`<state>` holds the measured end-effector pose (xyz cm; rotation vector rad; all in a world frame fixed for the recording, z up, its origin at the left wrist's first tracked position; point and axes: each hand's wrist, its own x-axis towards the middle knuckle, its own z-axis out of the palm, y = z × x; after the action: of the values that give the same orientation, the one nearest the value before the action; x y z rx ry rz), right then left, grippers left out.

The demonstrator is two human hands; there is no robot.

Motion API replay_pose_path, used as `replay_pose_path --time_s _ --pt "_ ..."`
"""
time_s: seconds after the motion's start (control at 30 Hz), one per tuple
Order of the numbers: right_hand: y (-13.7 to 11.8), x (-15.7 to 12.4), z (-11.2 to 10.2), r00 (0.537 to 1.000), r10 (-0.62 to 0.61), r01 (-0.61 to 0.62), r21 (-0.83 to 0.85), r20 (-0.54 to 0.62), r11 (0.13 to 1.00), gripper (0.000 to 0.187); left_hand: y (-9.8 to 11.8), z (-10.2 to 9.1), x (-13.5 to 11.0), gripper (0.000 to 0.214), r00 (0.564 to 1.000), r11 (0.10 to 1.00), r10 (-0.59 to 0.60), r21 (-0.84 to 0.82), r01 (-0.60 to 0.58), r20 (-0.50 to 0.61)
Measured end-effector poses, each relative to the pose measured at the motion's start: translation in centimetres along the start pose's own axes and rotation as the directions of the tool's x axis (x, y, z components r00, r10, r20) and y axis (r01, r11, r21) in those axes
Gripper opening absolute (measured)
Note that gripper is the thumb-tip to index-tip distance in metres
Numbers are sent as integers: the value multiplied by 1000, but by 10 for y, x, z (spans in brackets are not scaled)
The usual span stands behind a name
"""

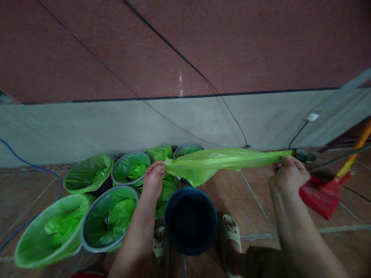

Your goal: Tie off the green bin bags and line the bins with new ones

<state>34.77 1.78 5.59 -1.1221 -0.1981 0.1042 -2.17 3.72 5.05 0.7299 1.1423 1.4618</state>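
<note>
A green plastic bag [214,162] is stretched out sideways between my two hands. My left hand [153,179] pinches one end of it, and my right hand [290,173] grips the other, fingers closed. Part of the bag's lower edge hangs loose near the left end. Below it, between my slippered feet, stands a dark blue bin [190,222] with a dark inside and no liner showing. To the left are several bins with green liners, among them a grey-rimmed bin [84,227] close to my left forearm.
A wall [162,119] runs behind the bins, with thin cables along it. At the right lies a red dustpan [320,197] with a yellow handle [346,166]. A blue hose or cable [60,185] curves over the tiled floor at the left.
</note>
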Motion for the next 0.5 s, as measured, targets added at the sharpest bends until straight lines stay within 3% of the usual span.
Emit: replay_pose_path --time_s 0.23,0.4,0.5 --pt "5 7 -4 1000 -5 6 75 -3 997 12 -7 0 -2 11 988 990 60 121 -77 139" --pt "2 5 -4 1000 24 -24 49 -15 999 12 -8 -1 -5 41 966 953 63 271 -133 251" --pt "2 7 -4 999 30 -29 18 -35 999 11 -8 -3 -5 33 954 926 21 354 -132 300"
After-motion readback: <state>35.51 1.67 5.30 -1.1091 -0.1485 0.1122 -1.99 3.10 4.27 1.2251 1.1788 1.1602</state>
